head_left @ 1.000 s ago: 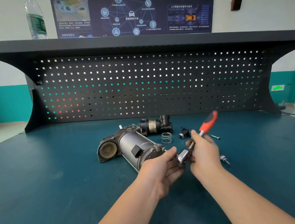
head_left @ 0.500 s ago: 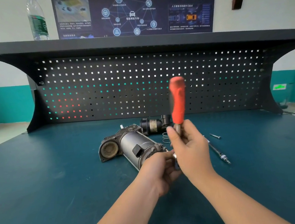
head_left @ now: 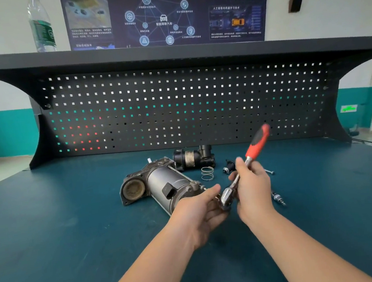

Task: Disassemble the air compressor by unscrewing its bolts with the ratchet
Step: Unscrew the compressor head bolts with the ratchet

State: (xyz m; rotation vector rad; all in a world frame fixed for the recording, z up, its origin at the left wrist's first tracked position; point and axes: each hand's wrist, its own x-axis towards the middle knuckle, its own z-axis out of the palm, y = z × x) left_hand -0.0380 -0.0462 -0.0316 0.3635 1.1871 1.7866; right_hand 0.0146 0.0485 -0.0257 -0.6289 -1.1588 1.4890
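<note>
A: Nearest the camera, 2 bare forearms reach in. Left hand (head_left: 200,209), palm turned up, fingers curled under the chrome head of the ratchet (head_left: 240,181), thumb stretched toward it. Whether the fingers clamp the head or only cup it, I cannot tell.

B: Right hand?

A: Right hand (head_left: 252,186) wraps the bare steel shank, fingers curled round it, just below the grip. Ratchet's long axis runs diagonally: head low and near, between both hands, red-and-black handle pointing up, away and to the right.

B: Compressor location?

A: Air compressor (head_left: 161,183) lies on its side on the teal bench top (head_left: 52,220), just left of the hands and a little beyond them. Long axis also diagonal: motor end points near-right, reaching the left hand's thumb; the open round port end points far-left. The left hand hides the near end of the casing.

B: Loose parts?

A: Right of the right hand, a long bolt (head_left: 278,199) lies flat. Further back: a coil spring (head_left: 207,173), a small dark fitting (head_left: 229,167), a short screw (head_left: 270,171). Behind the spring, a black cylindrical part (head_left: 192,158).

B: Farthest?

A: Black pegboard (head_left: 177,107), shelf above it with 1 plastic bottle (head_left: 41,27), then a dark wall poster (head_left: 165,14).
</note>
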